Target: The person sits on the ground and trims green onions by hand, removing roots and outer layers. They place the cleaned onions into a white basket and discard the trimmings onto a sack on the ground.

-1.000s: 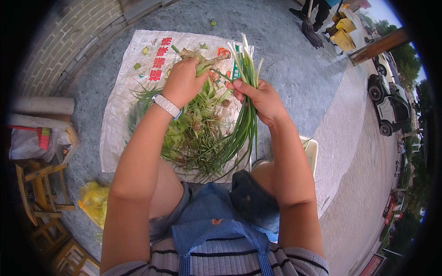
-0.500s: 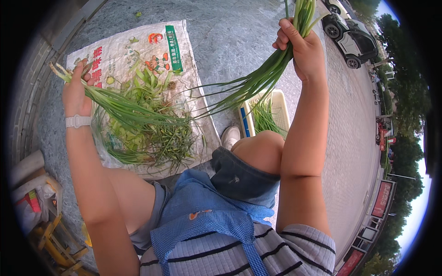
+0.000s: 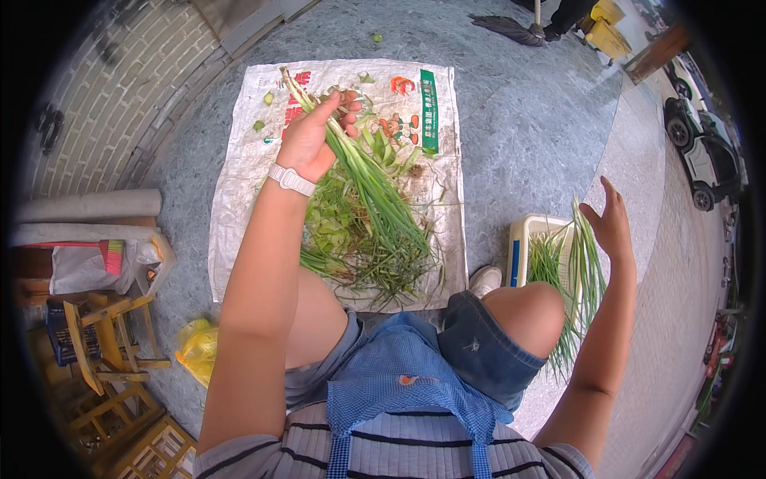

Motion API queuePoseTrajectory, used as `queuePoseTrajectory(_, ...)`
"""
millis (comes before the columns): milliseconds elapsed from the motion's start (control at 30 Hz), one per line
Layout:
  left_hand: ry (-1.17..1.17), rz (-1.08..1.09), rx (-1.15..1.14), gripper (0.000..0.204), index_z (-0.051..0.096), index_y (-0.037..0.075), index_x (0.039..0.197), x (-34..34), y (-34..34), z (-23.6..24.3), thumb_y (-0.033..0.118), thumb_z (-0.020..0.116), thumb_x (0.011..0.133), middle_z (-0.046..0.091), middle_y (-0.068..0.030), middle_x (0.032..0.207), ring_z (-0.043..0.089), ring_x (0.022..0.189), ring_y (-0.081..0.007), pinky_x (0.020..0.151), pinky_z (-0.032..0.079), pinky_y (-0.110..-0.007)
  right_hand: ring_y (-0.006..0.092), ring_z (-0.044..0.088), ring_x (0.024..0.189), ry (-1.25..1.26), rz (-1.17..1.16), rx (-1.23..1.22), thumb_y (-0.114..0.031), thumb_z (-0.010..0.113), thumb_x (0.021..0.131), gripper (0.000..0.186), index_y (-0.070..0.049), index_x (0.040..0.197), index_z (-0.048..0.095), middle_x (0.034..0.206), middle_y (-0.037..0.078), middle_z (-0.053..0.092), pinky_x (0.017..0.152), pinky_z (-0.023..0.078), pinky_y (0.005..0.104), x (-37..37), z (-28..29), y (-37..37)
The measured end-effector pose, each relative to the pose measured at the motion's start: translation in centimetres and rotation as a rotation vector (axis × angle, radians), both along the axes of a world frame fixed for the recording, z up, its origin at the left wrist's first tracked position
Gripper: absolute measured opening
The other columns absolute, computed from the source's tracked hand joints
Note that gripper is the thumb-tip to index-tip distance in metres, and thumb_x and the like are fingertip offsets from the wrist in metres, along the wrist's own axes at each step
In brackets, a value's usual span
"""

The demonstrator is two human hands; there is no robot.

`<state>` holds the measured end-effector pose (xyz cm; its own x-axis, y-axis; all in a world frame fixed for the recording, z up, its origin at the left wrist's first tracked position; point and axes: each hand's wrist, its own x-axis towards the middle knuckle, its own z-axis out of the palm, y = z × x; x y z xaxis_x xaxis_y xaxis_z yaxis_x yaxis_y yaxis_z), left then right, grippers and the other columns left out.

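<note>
Left hand (image 3: 315,136): fingers and thumb are closed on a bunch (image 3: 375,188) of scallions, gripped toward its white ends; a pale watch (image 3: 292,180) is worn.
Bunch: held aslant over the sack, white ends at upper left, green tips at lower right; whether the tips touch the trimmings cannot be told.
Sack (image 3: 239,211): spread on grey floor (image 3: 519,128), white and printed, with trimmings (image 3: 327,227) heaped on it.
Right hand (image 3: 614,227): fingers are spread and nothing is seen gripped; the thumb is just beside the loose scallions, contact unclear.
Loose scallions (image 3: 586,259): at the basket's right side, white ends up, green tips hanging down past the knee (image 3: 535,311).
Basket (image 3: 520,227): pale, set beyond the knee, with more greens (image 3: 544,259) inside.
Risk at the basket: the loose scallions could be spilled onto the ground, since they lean at the edge unsupported by a closed grip; the tips could be snagged or crushed by the knee.
Risk over the sack: scraps could be picked up among the tips, as these hang so near the trimmings; stems could be bruised by too tight a hold.
</note>
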<state>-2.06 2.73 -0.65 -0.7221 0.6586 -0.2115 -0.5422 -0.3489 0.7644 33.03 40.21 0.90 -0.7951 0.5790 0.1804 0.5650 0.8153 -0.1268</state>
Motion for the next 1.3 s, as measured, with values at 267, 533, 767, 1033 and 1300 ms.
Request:
queuePoseTrajectory(267, -0.04, -0.048, 0.096, 0.033, 0.056, -0.002, 0.112, 1.9, -0.6, 1.4, 0.027, 0.051, 0.098, 0.059, -0.0089, 0.099, 0.055, 0.081, -0.0129, 0.071, 0.05, -0.027, 0.0152, 0.063, 0.075, 0.108, 0.619, -1.004, -0.015, 0.067, 0.086, 0.019, -0.002, 0.101, 0.065, 0.084, 0.011, 0.067, 0.071, 0.051, 0.0295, -17.6, 2.2, -21.1)
queuePoseTrajectory(533, 0.02, -0.006, 0.061, 0.042, 0.059, -0.001, 0.111, 2.2, -0.9, 2.8, 0.038, 0.054, 0.096, 0.06, -0.0082, 0.102, 0.054, 0.085, -0.0125, 0.073, 0.047, -0.027, 0.0121, 0.06, 0.064, 0.403, 0.603, -0.968, -0.014, 0.068, 0.084, 0.016, 0.0, 0.09, 0.062, 0.075, 0.007, 0.065, 0.061, 0.049, 0.0269, -21.7, -2.3, -24.5)
queuePoseTrajectory(767, 0.38, -0.057, -0.319, 0.034, 0.062, 0.002, 0.105, 0.8, -2.5, 0.8, 0.033, 0.064, 0.091, 0.059, -0.0005, 0.092, 0.047, 0.072, -0.0055, 0.059, 0.039, -0.02, 0.0087, 0.053, 0.06, 0.388, 0.424, -1.346, -0.01, 0.052, 0.091, 0.012, -0.001, 0.095, 0.058, 0.073, 0.003, 0.059, 0.058, 0.047, 0.0227, -22.7, -1.8, -24.0)
queuePoseTrajectory(1033, 0.659, -0.028, -0.528, 0.031, 0.068, 0.002, 0.086, 0.7, -2.5, 0.9, 0.03, 0.08, 0.076, 0.059, 0.0003, 0.066, 0.049, 0.056, -0.008, 0.051, 0.04, -0.026, 0.0024, 0.037, 0.057, 0.311, 0.426, -1.226, -0.022, 0.054, 0.094, 0.017, -0.007, 0.095, 0.063, 0.068, -0.005, 0.049, 0.051, 0.03, 0.0177, -22.6, -0.2, -23.6)
queuePoseTrajectory(1300, 0.299, 0.705, -0.278, 0.022, 0.068, 0.001, 0.091, -4.0, -6.0, 0.4, 0.019, 0.076, 0.081, 0.06, -0.0025, 0.074, 0.047, 0.06, -0.0077, 0.054, 0.041, -0.023, 0.0021, 0.035, 0.052, 0.273, 0.357, -1.326, -0.017, 0.053, 0.095, 0.015, -0.007, 0.091, 0.062, 0.064, -0.005, 0.046, 0.047, 0.026, 0.0184, -22.3, 0.9, -21.5)
